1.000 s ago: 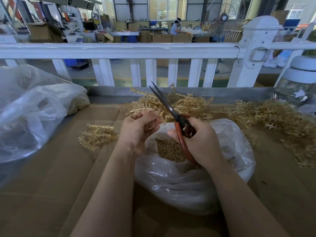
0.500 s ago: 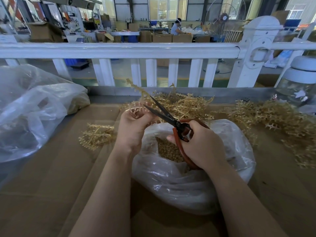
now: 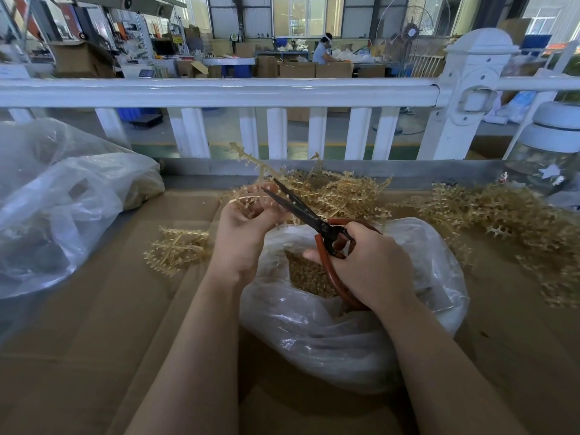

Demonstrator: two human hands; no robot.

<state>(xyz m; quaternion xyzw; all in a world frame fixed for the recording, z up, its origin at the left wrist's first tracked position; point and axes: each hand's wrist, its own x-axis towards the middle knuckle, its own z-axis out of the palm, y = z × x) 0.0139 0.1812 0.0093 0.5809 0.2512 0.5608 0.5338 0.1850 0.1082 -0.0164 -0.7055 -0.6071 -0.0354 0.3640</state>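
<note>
Because the plastic sprue (image 3: 244, 198) looks light, thin and springy, my left grip (image 3: 244, 237) pinches it close to the cut; my right grip (image 3: 370, 268) clasps the scissors (image 3: 301, 211), blades parted around it.

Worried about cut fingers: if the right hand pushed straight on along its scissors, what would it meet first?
Probably the tan toothed plastic strip, between the open blades of the red-handled black scissors that the right hand grips; the left hand pinching it lies just behind.
</note>
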